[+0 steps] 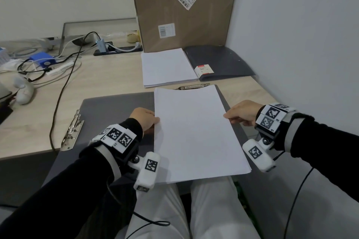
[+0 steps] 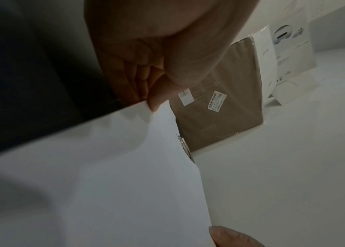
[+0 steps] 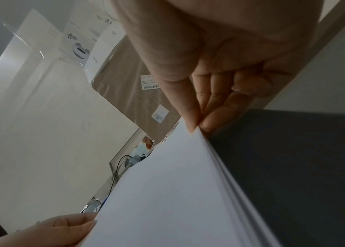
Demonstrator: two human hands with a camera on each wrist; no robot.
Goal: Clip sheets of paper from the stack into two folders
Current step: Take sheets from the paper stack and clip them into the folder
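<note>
A bundle of white sheets [image 1: 196, 132] is held above an open grey folder [image 1: 116, 110] that lies at the desk's near edge. My left hand [image 1: 149, 120] pinches the bundle's left edge, thumb on top [image 2: 156, 102]. My right hand [image 1: 239, 115] pinches the right edge [image 3: 196, 127]. The folder's metal clip [image 1: 72, 130] lies on its left flap; another clip [image 1: 194, 85] peeks out past the bundle's far edge. The remaining paper stack [image 1: 167, 67] sits farther back, with a second, closed grey folder [image 1: 221, 62] to its right.
A tall cardboard box [image 1: 182, 7] leans against the wall behind the stack. Cables [image 1: 64, 75], a blue device [image 1: 43, 61] and a white mouse-like object [image 1: 24, 91] clutter the desk's left side. The wall is close on the right.
</note>
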